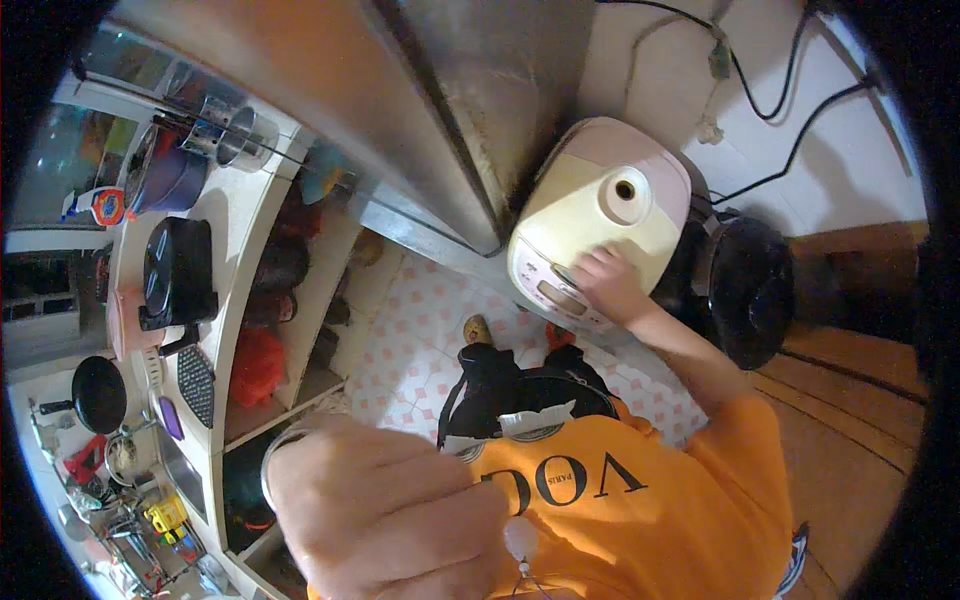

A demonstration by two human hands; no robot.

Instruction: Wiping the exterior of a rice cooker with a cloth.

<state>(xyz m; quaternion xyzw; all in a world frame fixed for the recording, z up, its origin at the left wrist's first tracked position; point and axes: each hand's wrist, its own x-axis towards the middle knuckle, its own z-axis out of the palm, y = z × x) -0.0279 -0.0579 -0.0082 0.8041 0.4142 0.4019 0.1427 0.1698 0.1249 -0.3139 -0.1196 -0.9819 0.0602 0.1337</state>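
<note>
My right hand [606, 277] rests with bent fingers on the front of the lid of a cream and pink rice cooker [645, 225], beside its oval button and control panel. The lid is down, with a round steam vent near its middle. Close to the camera, my left hand [390, 502] is large in view, back up and fingers curled, in front of my orange shirt [645, 525]. A thin, pale curved edge runs along its outer side; whether that hand holds something is hidden.
A large metal-coloured panel [480, 112] stands left of the cooker. Black cables [795, 142] hang behind it, and a round black object [750, 292] is at its right. At left, a counter [232, 202] bears pots and a black appliance [180, 270], above open shelves. Tiled floor [405, 337] shows below.
</note>
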